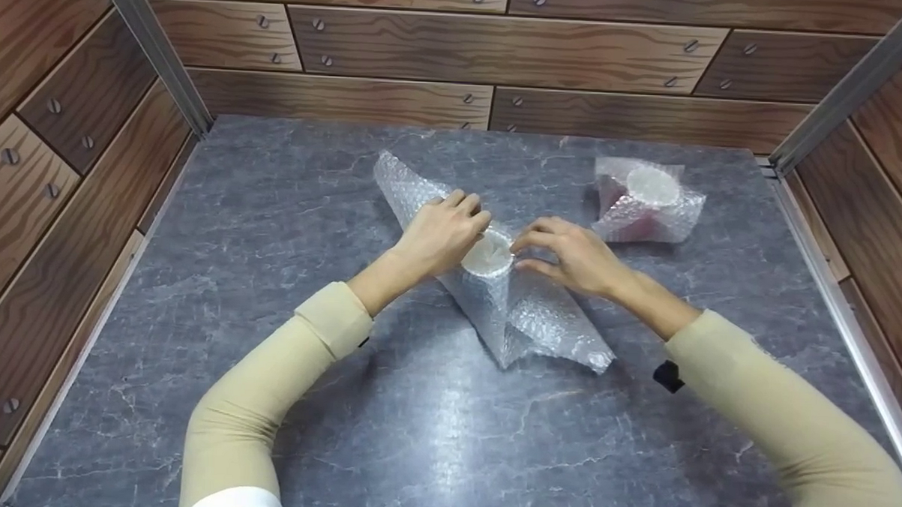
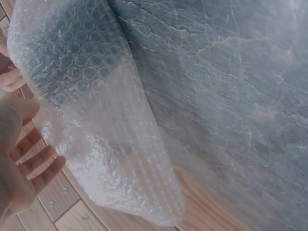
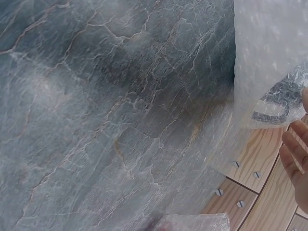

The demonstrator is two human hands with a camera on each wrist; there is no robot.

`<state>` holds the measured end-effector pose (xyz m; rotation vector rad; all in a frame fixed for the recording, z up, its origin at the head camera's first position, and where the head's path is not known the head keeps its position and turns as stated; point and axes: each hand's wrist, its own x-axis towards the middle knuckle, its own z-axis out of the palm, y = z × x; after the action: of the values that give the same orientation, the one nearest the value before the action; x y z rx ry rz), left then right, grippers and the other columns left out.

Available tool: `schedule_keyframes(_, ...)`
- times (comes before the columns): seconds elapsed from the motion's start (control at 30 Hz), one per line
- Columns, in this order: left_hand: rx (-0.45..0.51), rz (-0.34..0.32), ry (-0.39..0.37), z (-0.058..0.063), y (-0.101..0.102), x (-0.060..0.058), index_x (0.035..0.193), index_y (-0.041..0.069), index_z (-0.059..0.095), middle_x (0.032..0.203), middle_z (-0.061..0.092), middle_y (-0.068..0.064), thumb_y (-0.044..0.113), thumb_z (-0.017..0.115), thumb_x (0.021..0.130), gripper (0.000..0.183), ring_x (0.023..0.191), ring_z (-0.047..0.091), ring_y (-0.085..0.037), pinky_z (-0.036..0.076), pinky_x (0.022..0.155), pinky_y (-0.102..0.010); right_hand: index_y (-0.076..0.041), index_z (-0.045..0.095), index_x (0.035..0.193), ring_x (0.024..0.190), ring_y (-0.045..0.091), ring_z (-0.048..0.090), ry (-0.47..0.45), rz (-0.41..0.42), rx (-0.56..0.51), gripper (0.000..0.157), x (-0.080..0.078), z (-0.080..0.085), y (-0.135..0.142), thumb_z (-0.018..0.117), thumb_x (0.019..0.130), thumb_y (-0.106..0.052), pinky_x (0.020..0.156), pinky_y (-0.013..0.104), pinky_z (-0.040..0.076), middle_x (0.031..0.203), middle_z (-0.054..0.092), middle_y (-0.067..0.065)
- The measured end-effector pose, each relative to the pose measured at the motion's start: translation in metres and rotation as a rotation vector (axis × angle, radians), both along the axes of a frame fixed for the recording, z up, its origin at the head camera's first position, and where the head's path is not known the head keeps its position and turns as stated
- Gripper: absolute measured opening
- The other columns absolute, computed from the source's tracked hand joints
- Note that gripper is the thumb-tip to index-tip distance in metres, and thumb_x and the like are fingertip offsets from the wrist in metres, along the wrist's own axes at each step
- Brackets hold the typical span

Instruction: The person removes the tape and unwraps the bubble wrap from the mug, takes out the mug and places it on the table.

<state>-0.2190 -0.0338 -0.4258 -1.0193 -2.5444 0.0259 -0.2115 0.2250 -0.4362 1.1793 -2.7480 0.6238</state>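
Clear bubble wrap (image 1: 486, 307) stands around an upright, round-topped item (image 1: 488, 253) in the middle of the table; its loose ends spread to the back left and front right. At the left of the round top, my left hand (image 1: 446, 231) has its fingers bent over the rim and pinches the wrap there. My left hand's lower fingers (image 2: 41, 163) are spread beside the wrap in the left wrist view. From the other side my right hand (image 1: 575, 256) reaches to the rim, fingers loosely curved, thumb and index fingertips apart. The item's sides are hidden by the wrap.
A second bubble-wrapped bundle (image 1: 648, 202), reddish inside with a round whitish top, sits at the back right of the grey marbled table (image 1: 272, 225). Wood-patterned panels (image 1: 503, 51) and metal frame bars (image 1: 847, 87) bound the table at the back and sides.
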Motion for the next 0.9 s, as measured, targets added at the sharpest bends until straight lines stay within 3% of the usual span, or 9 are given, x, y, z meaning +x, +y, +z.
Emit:
schedule_keyframes(0.27,0.003,-0.006,-0.011,0.004,-0.005,0.005,0.108,0.010,0.071,0.106,0.069,-0.008,0.026,0.062,0.106,0.018,0.096,0.067,-0.027,0.064,0.073,-0.040,-0.017,0.077,0.116,0.108,0.030,0.070,0.023,0.021,-0.010,0.026,-0.001,0.000,0.001,0.078,0.094,-0.032,0.094,0.047,0.061,0.117,0.074,0.009)
schedule_keyframes(0.53,0.003,-0.019,0.065,0.004,-0.016,0.013,0.104,0.010,0.070,0.104,0.069,-0.008,0.026,0.065,0.104,0.017,0.096,0.067,-0.027,0.063,0.072,-0.038,-0.017,0.077,0.116,0.109,0.029,0.070,0.013,0.011,-0.002,0.026,-0.001,0.001,0.000,0.078,0.094,-0.032,0.095,0.047,0.061,0.119,0.074,0.008)
schedule_keyframes(0.9,-0.018,-0.042,0.120,0.005,-0.029,0.021,0.110,0.008,0.070,0.111,0.069,-0.010,0.026,0.066,0.103,0.020,0.098,0.068,-0.027,0.064,0.076,-0.037,-0.017,0.077,0.116,0.109,0.030,0.070,0.009,0.016,-0.011,0.026,0.000,0.001,0.000,0.079,0.094,-0.029,0.097,0.049,0.061,0.119,0.074,0.010)
